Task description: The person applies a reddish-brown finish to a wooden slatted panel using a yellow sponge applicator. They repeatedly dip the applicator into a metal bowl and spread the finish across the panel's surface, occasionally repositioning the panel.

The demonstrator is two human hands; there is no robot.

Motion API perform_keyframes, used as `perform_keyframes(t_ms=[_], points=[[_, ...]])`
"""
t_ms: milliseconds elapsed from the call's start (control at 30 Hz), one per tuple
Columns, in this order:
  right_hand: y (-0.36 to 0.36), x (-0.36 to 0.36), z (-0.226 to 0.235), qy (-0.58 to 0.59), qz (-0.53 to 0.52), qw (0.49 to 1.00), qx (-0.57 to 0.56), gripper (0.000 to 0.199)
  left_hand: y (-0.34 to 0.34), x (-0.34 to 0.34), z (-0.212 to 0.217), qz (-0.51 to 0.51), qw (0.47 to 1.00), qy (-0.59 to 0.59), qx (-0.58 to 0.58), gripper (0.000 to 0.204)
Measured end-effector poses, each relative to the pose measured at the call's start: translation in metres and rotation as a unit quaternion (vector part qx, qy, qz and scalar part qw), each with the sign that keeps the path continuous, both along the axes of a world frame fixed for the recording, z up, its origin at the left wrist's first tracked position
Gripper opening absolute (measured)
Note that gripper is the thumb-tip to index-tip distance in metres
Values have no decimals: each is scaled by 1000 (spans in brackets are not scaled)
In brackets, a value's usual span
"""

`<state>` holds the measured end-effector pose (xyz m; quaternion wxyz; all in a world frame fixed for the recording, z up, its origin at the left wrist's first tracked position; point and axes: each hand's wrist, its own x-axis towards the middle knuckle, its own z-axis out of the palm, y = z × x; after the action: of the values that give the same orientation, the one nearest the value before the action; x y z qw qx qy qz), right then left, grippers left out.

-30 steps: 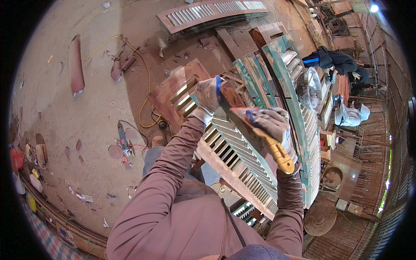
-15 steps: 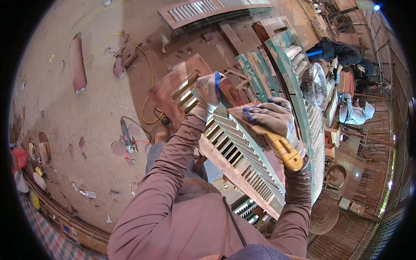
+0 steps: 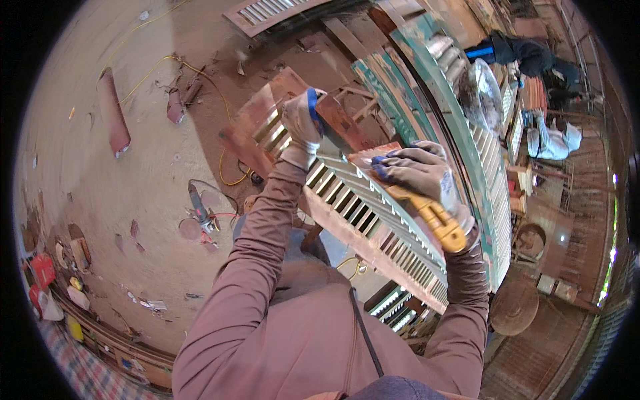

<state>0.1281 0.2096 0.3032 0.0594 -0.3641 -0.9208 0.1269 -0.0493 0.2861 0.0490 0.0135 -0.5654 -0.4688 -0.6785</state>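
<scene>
R hand [image 3: 417,175] shifted down w/ yellow-handled scraper [image 3: 427,210], fingers clenched on it, L hand [image 3: 301,125] gripping louvred shutter [image 3: 353,207]

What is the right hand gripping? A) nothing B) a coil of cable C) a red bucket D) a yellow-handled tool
D: the gloved right hand is closed around a yellow-handled tool, held against the slatted wooden shutter, while the left hand steadies the shutter's far end.
</scene>
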Motion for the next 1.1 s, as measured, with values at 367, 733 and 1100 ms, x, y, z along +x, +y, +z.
perform_keyframes(t_ms=[367,733,1100], points=[[-184,107,-29,413,-436,795,83,40,34,-15,-72,-145,937,-306,-84,39],[-294,209,-100,-48,-653,663,362,51,76,-34,-59,-348,918,-174,-78,14],[-300,223,-194,416,-705,147,556,34,48,-104,-77,-402,816,18,-416,31]])
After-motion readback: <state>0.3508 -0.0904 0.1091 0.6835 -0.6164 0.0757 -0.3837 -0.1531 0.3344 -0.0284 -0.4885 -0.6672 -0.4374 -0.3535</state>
